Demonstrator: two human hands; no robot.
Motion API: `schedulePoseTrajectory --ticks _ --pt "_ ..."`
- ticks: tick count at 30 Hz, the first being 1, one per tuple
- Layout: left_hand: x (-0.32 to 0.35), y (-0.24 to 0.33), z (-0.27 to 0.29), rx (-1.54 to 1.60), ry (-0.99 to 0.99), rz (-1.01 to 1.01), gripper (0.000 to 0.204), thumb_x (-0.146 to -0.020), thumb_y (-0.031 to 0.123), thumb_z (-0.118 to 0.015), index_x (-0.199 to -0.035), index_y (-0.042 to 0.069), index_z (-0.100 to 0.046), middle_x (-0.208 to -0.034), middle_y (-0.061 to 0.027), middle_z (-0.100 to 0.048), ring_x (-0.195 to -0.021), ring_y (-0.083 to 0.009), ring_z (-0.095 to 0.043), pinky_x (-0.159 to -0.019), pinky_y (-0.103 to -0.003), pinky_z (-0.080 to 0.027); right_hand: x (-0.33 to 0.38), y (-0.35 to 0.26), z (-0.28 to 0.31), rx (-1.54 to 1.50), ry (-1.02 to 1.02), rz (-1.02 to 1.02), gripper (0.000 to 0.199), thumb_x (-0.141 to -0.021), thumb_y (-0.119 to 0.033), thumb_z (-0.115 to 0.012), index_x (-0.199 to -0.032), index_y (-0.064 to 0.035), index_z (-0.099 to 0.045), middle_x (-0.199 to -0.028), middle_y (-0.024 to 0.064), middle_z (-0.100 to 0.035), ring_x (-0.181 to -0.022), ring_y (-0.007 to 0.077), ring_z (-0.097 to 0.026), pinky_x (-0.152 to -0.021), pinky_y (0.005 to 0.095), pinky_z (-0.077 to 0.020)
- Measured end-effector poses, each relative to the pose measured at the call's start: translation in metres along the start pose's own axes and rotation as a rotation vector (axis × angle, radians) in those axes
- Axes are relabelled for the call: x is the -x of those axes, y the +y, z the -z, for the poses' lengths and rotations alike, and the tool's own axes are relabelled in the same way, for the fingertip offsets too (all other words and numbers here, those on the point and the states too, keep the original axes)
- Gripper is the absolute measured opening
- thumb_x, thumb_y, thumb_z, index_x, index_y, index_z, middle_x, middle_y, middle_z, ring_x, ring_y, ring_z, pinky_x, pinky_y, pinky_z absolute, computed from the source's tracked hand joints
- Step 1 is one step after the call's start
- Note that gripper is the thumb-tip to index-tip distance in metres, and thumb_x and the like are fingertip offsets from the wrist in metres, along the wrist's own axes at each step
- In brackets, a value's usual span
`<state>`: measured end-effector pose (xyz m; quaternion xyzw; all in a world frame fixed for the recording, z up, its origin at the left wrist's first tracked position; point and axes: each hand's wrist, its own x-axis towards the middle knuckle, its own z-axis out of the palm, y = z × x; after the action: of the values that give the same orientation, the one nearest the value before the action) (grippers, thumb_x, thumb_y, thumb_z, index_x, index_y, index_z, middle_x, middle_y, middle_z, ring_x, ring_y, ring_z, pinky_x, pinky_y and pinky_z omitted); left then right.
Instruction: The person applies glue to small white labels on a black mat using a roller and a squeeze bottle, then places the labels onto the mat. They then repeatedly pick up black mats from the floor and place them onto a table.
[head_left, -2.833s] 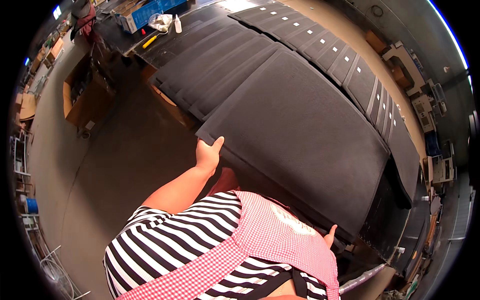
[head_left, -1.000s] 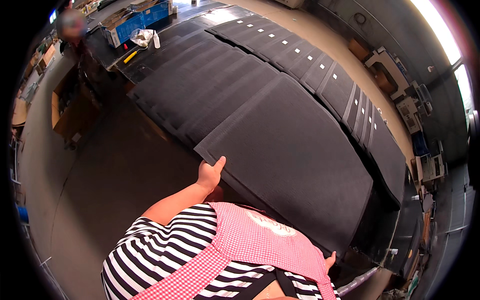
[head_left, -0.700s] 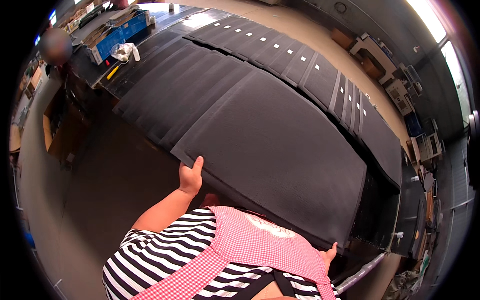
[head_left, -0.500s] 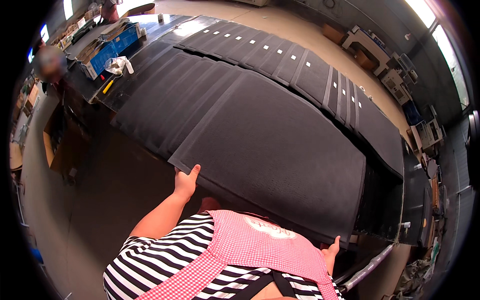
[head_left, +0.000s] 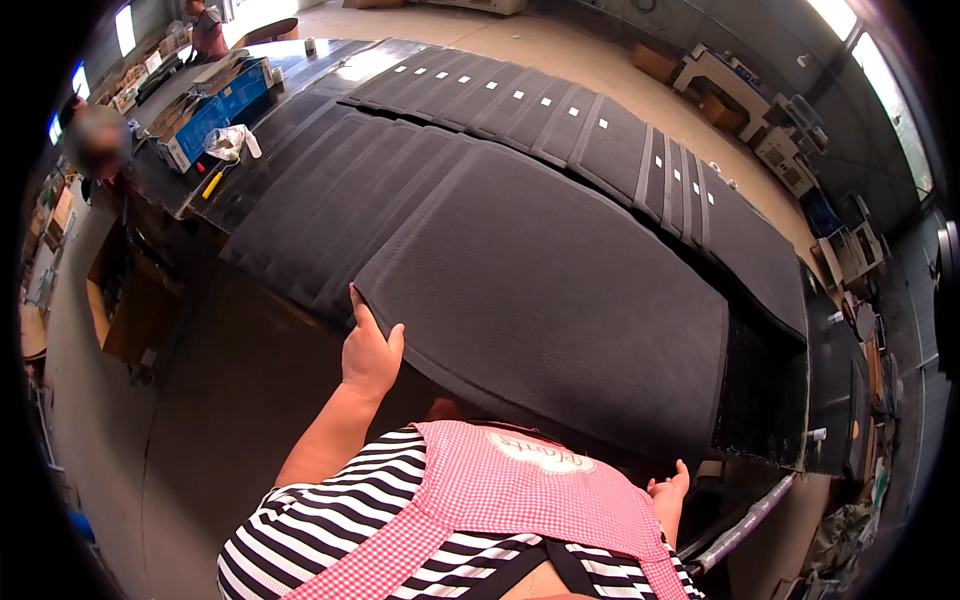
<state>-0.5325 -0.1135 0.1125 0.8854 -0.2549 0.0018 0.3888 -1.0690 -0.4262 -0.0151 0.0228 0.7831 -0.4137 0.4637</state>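
Note:
A large black padded mat (head_left: 560, 270) lies over a row of overlapping dark mats on the long black table, its near edge curving down towards me. By its near left corner is my left hand (head_left: 372, 355), index finger stretched along the edge and thumb apart. The hand looks open and touches or nearly touches the mat. Close to the near right corner, my right hand (head_left: 670, 490) has a raised finger and thumb spread from the others, and it seems open too. Part of that hand is hidden by the apron.
Behind lies a second row of dark mats (head_left: 540, 125) with small white labels. A blue carton (head_left: 205, 125), a plastic bag (head_left: 225, 142) and a yellow-handled tool (head_left: 212, 185) sit at the table's far left. A cardboard box (head_left: 130, 300) stands below. Two people are at far left.
The mat's near left corner has slipped from between my left thumb and fingers, its near edge now rounding downward. My left hand has shifted up; my right fingers have spread off the edge.

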Motion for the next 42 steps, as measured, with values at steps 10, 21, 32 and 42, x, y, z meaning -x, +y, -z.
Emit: schedulePoseTrajectory --ticks 10,21,32,42 --pt "0.006 -0.046 -0.060 0.967 0.120 0.413 0.031 -0.094 0.015 -0.051 -0.115 -0.006 -0.056 -0.109 -0.0111 -0.061 -0.099 -0.0196 -0.056 -0.088 -0.032 -0.044 0.058 -0.116 0.036 -0.004 -0.524 0.933 0.036 -0.088 -0.030 -0.064 -0.101 0.0028 -0.060 -0.099 0.0140 -0.064 -0.086 0.0242 -0.062 -0.068 0.0368 -0.0521" --pt "0.050 -0.016 -0.111 0.861 0.025 0.237 0.029 -0.081 0.007 -0.066 -0.107 -0.005 -0.060 -0.102 -0.0109 -0.067 -0.093 -0.0216 -0.062 -0.085 -0.032 -0.047 -0.087 -0.086 0.045 -0.291 -0.443 0.440 0.044 -0.091 -0.029 -0.056 -0.117 0.0064 -0.055 -0.118 0.0129 -0.059 -0.103 0.0282 -0.060 -0.086 0.0393 -0.0503" --pt "0.052 -0.015 -0.098 0.701 -0.053 0.269 0.030 -0.082 0.012 -0.067 -0.106 -0.005 -0.061 -0.102 -0.0123 -0.067 -0.093 -0.0228 -0.063 -0.082 -0.033 -0.048 -0.109 -0.069 0.036 -0.336 -0.104 0.483 0.054 -0.081 -0.030 -0.061 -0.115 0.0115 -0.055 -0.121 0.0170 -0.058 -0.105 0.0292 -0.057 -0.093 0.0406 -0.0444" --pt "0.059 -0.006 -0.102 0.732 -0.093 0.314 0.031 -0.083 0.018 -0.069 -0.102 -0.006 -0.062 -0.097 -0.0129 -0.068 -0.086 -0.0215 -0.064 -0.077 -0.032 -0.049 -0.131 -0.066 0.040 -0.358 0.143 0.517 0.046 -0.081 -0.027 -0.064 -0.103 0.0123 -0.061 -0.116 0.0208 -0.061 -0.096 0.0293 -0.060 -0.090 0.0377 -0.0471"
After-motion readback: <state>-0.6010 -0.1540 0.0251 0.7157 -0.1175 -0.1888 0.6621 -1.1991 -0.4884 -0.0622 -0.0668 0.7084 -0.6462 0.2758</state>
